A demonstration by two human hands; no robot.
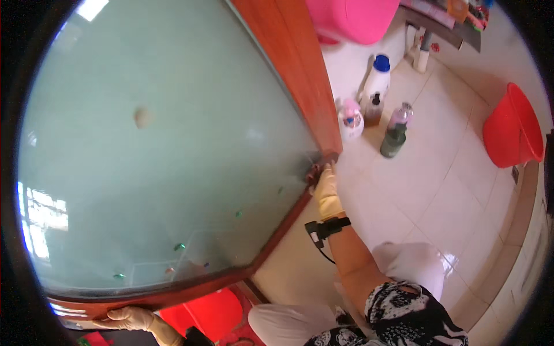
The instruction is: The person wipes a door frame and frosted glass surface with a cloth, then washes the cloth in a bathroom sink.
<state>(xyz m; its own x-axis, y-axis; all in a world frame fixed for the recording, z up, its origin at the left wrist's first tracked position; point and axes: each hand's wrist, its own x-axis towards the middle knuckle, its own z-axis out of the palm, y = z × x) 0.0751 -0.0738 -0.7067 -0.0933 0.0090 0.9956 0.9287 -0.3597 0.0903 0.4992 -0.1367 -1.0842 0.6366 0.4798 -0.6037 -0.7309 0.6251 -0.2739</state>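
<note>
1. Glass panel (161, 144) in red-brown wooden frame (300, 69) spans between both hands; frosted, greenish, smudged.
2. Left hand (130, 318), gloved, fingers curled over the frame's near edge, gripping it.
3. Right hand (326, 187), gloved, pressed at the frame's far corner; whether it grips anything there, cannot tell.
4. Judgement: heavy, rigid; glass fragile and slick. Hold by the wood, never the pane.
5. Bottles (375, 109) stand just beyond right hand; red bucket (513, 132) well apart.

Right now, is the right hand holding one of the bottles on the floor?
No. The gloved right hand presses at the lower corner of the wooden frame of the glass pane, apart from the bottles standing on the tiled floor.
</note>
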